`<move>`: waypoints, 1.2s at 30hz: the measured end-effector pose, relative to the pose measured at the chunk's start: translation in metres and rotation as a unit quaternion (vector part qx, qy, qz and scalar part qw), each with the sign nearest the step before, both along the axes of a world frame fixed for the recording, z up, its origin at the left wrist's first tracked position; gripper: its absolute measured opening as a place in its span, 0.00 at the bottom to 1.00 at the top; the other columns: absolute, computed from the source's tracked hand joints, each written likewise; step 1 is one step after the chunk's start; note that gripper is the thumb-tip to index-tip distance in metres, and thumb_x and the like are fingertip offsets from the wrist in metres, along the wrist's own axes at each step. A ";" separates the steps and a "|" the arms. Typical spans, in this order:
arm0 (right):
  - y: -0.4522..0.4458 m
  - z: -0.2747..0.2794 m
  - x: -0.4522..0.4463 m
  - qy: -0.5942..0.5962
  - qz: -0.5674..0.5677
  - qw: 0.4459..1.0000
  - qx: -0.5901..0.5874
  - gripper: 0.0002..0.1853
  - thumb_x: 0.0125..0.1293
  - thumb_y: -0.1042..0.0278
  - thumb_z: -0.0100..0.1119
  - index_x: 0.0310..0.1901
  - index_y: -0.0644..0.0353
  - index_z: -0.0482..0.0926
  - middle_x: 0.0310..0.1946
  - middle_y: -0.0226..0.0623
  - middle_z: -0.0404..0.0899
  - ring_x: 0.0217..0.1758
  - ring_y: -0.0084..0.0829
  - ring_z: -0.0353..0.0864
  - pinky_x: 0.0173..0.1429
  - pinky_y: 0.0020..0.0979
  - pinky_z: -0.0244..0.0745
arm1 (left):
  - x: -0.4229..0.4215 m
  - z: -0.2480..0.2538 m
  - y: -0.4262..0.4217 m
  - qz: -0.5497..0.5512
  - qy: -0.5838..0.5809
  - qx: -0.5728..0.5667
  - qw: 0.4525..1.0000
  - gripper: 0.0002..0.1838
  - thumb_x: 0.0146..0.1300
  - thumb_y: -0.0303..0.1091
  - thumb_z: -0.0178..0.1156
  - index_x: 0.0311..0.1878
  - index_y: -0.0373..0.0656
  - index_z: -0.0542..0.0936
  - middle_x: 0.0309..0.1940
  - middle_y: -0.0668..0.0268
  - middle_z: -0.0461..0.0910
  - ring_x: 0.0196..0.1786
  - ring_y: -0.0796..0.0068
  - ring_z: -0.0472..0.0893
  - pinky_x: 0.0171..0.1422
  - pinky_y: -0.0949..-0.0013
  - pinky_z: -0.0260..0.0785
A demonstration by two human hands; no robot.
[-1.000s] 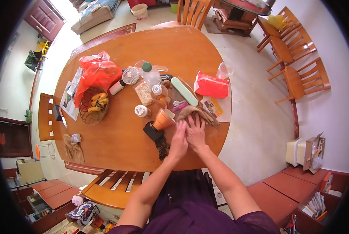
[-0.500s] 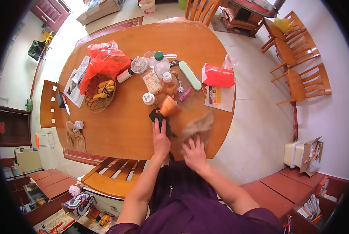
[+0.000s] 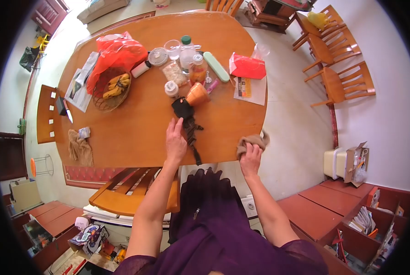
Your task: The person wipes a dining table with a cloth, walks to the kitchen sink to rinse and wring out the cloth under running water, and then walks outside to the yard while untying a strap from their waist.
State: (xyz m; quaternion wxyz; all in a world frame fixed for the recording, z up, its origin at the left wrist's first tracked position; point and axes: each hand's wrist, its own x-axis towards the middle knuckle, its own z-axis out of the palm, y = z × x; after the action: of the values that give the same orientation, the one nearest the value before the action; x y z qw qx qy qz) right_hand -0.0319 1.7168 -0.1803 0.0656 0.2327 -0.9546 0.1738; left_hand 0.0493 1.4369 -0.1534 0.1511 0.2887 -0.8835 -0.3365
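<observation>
I view the table (image 3: pixel 136 137) from above through the head camera: its top is smooth, glossy orange-brown wood with rounded corners. At the near right corner the right hand (image 3: pixel 250 158) has its fingers bent over a brown cloth (image 3: pixel 250 139), gripping it, though I cannot see how the thumb lies. The left hand (image 3: pixel 175 143) reaches in over the near edge with its fingers loosely extended, grasping nothing that I can make out; its fingertips are at a black strapped item (image 3: pixel 183 109), and I cannot tell whether they touch it. That item has a blocky, dull head and a wrinkled tail of dark webbing running down to the near edge. Against the head leans a tapered orange cup (image 3: pixel 198 95), tilted, with a smooth wall. Beyond, toward the far edge, I see a clear plastic bottle (image 3: pixel 187 57) with a green cap, and a pale green oblong case (image 3: pixel 216 67). A crinkled red packet (image 3: pixel 247 66) sits by the right edge, and toward the left edge a woven basket (image 3: pixel 104 104) holds yellow bananas (image 3: pixel 116 87). The cloth itself looks soft, matte and plain, bunched into thick folds, with one end poking past the right edge.
</observation>
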 end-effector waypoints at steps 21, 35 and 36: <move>-0.115 0.019 0.024 -0.043 0.380 0.923 -0.047 0.28 0.54 0.56 0.61 0.58 0.48 0.74 0.61 0.40 0.68 0.68 0.49 0.61 0.71 0.47 0.56 | 0.079 0.026 -0.041 -0.165 -0.285 -0.274 0.904 0.29 0.56 0.27 0.56 0.63 0.52 0.72 0.60 0.58 0.72 0.62 0.59 0.71 0.61 0.57 0.62; -0.016 0.013 -0.168 -0.053 0.218 0.974 -0.006 0.26 0.52 0.65 0.61 0.56 0.50 0.75 0.54 0.37 0.71 0.57 0.44 0.67 0.61 0.44 0.65 | -0.139 0.094 0.084 -0.106 0.000 -0.213 0.971 0.15 0.51 0.24 0.58 0.44 0.45 0.80 0.43 0.62 0.80 0.50 0.61 0.78 0.56 0.59 0.66; -0.016 0.009 -0.173 -0.064 0.236 0.970 -0.015 0.24 0.52 0.67 0.61 0.54 0.50 0.76 0.53 0.37 0.72 0.56 0.44 0.68 0.60 0.43 0.66 | -0.179 0.092 0.106 -0.159 0.010 -0.199 0.967 0.18 0.51 0.26 0.58 0.49 0.45 0.79 0.49 0.61 0.78 0.55 0.59 0.76 0.60 0.59 0.65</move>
State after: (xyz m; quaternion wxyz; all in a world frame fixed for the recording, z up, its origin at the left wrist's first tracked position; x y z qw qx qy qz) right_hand -0.2045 1.7009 -0.1714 -0.0352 0.4388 -0.8723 0.2128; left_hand -0.1294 1.5426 -0.0615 0.1590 0.1057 -0.9657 -0.1761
